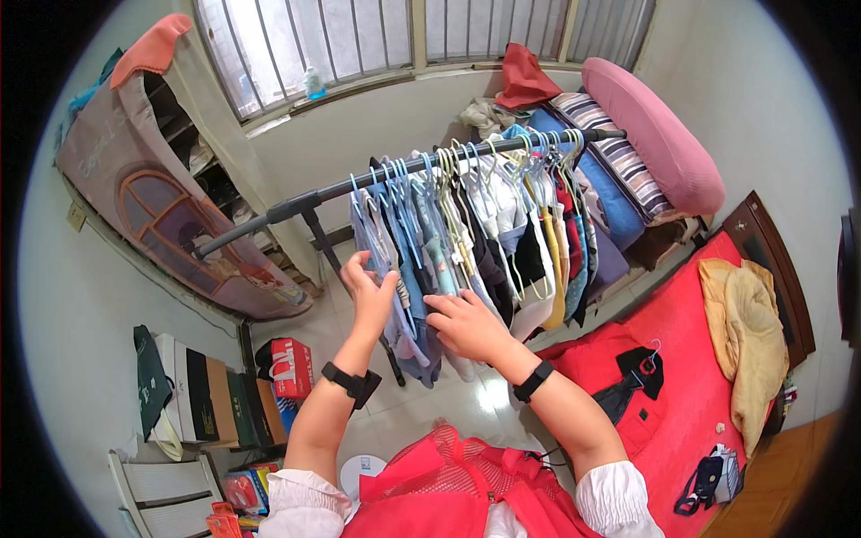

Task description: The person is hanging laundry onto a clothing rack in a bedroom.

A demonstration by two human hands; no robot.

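Clothes on plastic hangers hang close together along a dark metal clothes rail. My left hand is at the left end of the row, beside a pale blue garment. Its thumb and fingers are apart, with nothing visibly held. To the right, my right hand has its fingers spread in front of the blue denim clothes; whether they press on the cloth is hard to tell. White, black, yellow and red clothes fill the right part of the row.
A red-covered bed at right bears a black-and-red garment and a yellow quilt. A fabric wardrobe stands at left. Boxes and a red bag sit below it. Folded bedding is piled near the barred window.
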